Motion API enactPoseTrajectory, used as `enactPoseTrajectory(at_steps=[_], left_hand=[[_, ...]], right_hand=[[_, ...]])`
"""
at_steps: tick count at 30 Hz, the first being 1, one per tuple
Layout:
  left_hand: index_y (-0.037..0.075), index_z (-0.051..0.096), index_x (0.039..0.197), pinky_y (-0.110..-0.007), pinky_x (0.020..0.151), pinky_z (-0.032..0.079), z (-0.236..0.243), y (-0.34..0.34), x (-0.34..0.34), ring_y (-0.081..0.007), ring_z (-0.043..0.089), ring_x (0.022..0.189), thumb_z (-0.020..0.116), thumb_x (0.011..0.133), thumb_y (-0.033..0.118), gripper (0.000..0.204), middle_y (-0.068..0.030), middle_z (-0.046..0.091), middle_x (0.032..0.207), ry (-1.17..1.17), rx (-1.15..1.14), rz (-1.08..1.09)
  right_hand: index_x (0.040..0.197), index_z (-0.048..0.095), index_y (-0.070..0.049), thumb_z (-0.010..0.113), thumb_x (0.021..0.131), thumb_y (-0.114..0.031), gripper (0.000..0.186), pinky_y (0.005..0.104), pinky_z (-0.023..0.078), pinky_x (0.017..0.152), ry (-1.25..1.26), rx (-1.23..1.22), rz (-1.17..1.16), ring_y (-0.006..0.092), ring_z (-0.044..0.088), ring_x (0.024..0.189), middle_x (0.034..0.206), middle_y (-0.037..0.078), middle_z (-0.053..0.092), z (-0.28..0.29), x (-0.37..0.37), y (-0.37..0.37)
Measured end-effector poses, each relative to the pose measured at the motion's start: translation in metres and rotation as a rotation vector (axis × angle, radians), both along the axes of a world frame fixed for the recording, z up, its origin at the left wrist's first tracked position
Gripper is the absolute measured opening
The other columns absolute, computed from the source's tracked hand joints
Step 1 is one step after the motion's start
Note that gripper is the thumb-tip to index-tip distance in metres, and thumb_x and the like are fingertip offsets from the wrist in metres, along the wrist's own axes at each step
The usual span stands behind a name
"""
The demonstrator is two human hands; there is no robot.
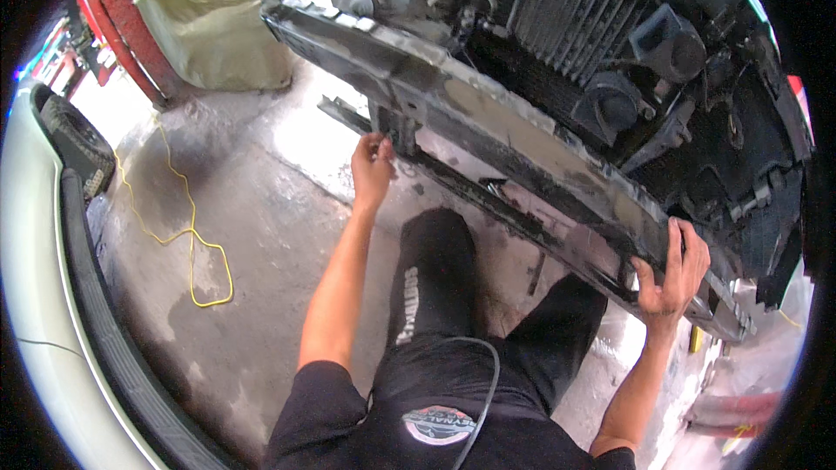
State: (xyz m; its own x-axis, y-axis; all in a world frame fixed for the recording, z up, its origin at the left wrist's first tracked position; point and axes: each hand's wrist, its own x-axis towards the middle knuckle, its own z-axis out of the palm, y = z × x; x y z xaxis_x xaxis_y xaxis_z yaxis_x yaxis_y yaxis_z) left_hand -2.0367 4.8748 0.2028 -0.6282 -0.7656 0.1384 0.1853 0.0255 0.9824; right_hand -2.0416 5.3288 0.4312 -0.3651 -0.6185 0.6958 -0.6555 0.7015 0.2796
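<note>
A long, dark, scuffed bumper beam (514, 122) runs slantwise across the front of a car, from far left to near right. Below it is a thinner black bar (470, 187), joined to it by an upright bracket (380, 118). My left hand (373, 172) is raised beside that bracket with its fingers curled together; whatever is between them, if anything, I cannot make out. At the beam's near right end, my right hand (674, 277) grips it, fingers over the top edge and thumb on the side facing me.
Behind the beam are a finned cooler (579, 13) and dark round parts (610, 106). A yellow cord (193, 231) loops on the concrete floor (261, 270). At left stands a light-coloured car body panel (35, 296). A pale cloth cover (209, 26) hangs by a red post (131, 26).
</note>
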Motion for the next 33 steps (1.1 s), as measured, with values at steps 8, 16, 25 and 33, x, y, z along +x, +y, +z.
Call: enactPoseTrajectory(at_steps=[8,16,25,33], left_hand=[[-0.003,0.057,0.123,-0.037,0.09,0.048,0.096,0.048,0.018,-0.0225,0.06,0.1,0.061,0.097,0.008,0.028,-0.0128,0.062,0.11,0.206,-0.537,0.386],[0.001,0.047,0.144,-0.047,0.12,0.023,0.145,0.084,0.006,-0.0357,0.027,0.147,0.051,0.104,0.016,0.043,-0.0208,0.028,0.157,0.211,-0.875,0.34],[0.006,0.019,0.16,-0.049,0.123,0.015,0.121,0.094,-0.007,-0.029,0.008,0.156,0.057,0.103,0.029,0.073,-0.0133,0.009,0.169,0.271,-0.589,0.223],[0.001,0.019,0.159,-0.044,0.125,0.014,0.099,0.102,0.002,-0.0324,0.009,0.156,0.062,0.099,0.023,0.078,-0.021,0.007,0.168,0.228,-0.562,0.155]], right_hand=[[0.13,0.059,0.003,0.064,0.093,-0.043,0.059,0.0558,0.04,0.1,0.016,0.028,-0.035,0.0411,0.056,0.11,0.122,0.022,0.059,0.004,0.0,0.001],[0.127,0.062,0.003,0.053,0.1,-0.05,0.06,0.0532,0.045,0.094,0.077,-0.042,-0.041,0.0406,0.06,0.105,0.119,0.022,0.063,-0.003,-0.008,0.0],[0.126,0.063,0.003,0.055,0.1,-0.049,0.059,0.051,0.047,0.092,0.124,-0.016,-0.04,0.0422,0.062,0.104,0.12,0.024,0.064,-0.004,-0.024,-0.002],[0.128,0.062,0.005,0.061,0.096,-0.051,0.065,0.0498,0.047,0.095,0.15,0.024,-0.043,0.0421,0.062,0.108,0.123,0.024,0.063,-0.011,-0.025,-0.001]])
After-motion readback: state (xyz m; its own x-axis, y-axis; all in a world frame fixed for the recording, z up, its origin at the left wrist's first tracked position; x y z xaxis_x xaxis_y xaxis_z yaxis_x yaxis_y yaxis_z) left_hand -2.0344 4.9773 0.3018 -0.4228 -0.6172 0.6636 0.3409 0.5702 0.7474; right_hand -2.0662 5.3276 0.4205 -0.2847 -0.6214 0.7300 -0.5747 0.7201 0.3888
